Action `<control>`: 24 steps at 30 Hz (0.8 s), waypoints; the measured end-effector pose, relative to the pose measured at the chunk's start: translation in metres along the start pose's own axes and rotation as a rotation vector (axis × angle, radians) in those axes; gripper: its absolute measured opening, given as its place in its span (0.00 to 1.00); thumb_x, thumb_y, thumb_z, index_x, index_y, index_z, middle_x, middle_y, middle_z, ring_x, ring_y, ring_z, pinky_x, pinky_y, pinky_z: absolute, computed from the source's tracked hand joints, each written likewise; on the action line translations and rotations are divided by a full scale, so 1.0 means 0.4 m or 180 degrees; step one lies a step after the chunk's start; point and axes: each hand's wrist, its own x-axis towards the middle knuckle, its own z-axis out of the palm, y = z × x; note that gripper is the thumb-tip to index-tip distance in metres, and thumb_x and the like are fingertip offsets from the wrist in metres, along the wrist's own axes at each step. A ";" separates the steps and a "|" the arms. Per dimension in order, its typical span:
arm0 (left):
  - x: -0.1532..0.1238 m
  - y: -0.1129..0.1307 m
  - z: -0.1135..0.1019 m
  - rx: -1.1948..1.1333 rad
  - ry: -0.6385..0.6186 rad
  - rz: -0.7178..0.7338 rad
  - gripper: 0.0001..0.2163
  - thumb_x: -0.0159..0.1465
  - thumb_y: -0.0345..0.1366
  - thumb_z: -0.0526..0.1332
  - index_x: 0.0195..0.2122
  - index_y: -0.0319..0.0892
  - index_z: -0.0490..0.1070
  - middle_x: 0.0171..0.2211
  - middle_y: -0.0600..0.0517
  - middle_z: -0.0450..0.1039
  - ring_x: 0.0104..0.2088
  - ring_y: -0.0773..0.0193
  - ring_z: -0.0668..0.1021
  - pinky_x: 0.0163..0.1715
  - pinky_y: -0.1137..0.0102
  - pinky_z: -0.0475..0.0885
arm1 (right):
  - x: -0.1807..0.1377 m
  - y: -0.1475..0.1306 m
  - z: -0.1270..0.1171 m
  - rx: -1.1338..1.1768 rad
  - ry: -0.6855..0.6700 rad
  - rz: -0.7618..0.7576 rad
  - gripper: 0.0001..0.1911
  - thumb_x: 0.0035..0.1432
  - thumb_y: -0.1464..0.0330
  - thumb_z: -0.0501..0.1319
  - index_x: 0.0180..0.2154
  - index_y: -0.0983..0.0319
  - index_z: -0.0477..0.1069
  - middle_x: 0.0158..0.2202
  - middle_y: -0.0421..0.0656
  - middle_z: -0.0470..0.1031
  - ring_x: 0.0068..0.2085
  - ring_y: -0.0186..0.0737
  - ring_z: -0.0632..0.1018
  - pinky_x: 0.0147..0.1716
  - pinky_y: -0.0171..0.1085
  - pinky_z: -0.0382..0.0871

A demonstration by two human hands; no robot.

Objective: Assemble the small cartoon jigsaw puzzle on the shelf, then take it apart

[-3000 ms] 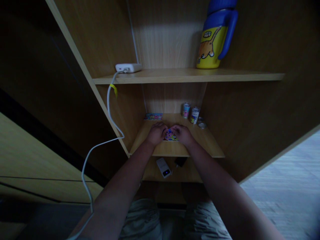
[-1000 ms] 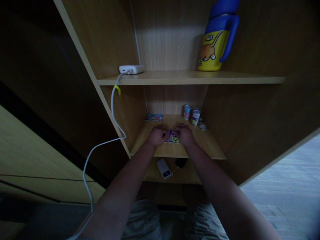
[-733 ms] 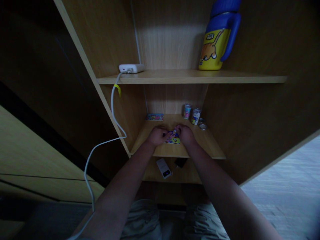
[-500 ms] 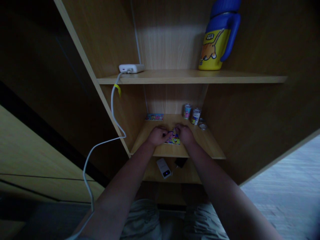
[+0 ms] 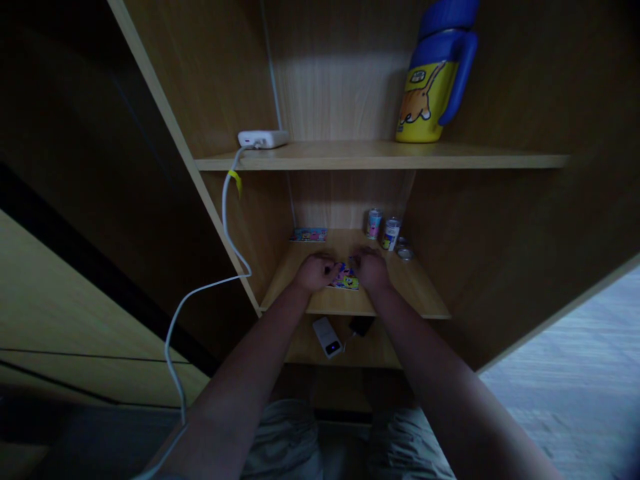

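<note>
A small, brightly coloured cartoon picture (image 5: 349, 281) lies flat on the middle shelf, between my two hands. My left hand (image 5: 316, 271) is closed at its left side, with thumb and forefinger pinched on its upper left edge. At the upper right edge is my right hand (image 5: 371, 268), its fingers curled together; whatever they pinch is too small and dark to make out. Another cartoon strip (image 5: 309, 235) lies farther back on the left. Behind my right hand stand two small printed cans, one pink and blue (image 5: 373, 224) and one white and blue (image 5: 391, 234).
Round metal lids (image 5: 405, 253) lie beside the cans. Above, the upper shelf (image 5: 345, 160) bears a blue and yellow jug (image 5: 425, 87) and a white box (image 5: 263, 139). Its white cable (image 5: 173, 333) hangs down over my left arm. Below are a white power bank (image 5: 327, 337) and a black item (image 5: 361, 325).
My right fingers have shifted slightly, and the pale spot seen near their tips is gone. More of the picture shows between my hands. My left hand has barely moved.
</note>
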 end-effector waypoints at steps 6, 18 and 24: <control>0.000 0.001 0.000 0.0008 -0.0010 0.0010 0.22 0.75 0.44 0.60 0.23 0.44 0.74 0.25 0.51 0.74 0.28 0.62 0.75 0.33 0.67 0.69 | -0.004 -0.006 -0.011 -0.0073 -0.0169 0.0322 0.18 0.72 0.54 0.63 0.47 0.58 0.85 0.53 0.52 0.82 0.57 0.56 0.76 0.54 0.47 0.69; 0.001 0.003 -0.003 0.0060 0.0002 -0.0068 0.20 0.74 0.41 0.61 0.23 0.44 0.74 0.26 0.51 0.75 0.29 0.62 0.76 0.33 0.67 0.70 | 0.000 -0.009 -0.006 -0.0012 0.0033 0.0447 0.15 0.74 0.72 0.56 0.50 0.65 0.81 0.48 0.56 0.85 0.49 0.49 0.83 0.50 0.41 0.72; 0.002 0.005 -0.001 0.0063 0.0000 -0.0097 0.18 0.72 0.37 0.62 0.23 0.44 0.74 0.26 0.50 0.76 0.29 0.61 0.77 0.34 0.66 0.70 | 0.005 0.008 0.007 0.0620 0.0076 -0.0025 0.11 0.70 0.73 0.61 0.48 0.63 0.81 0.47 0.50 0.86 0.48 0.43 0.85 0.52 0.35 0.73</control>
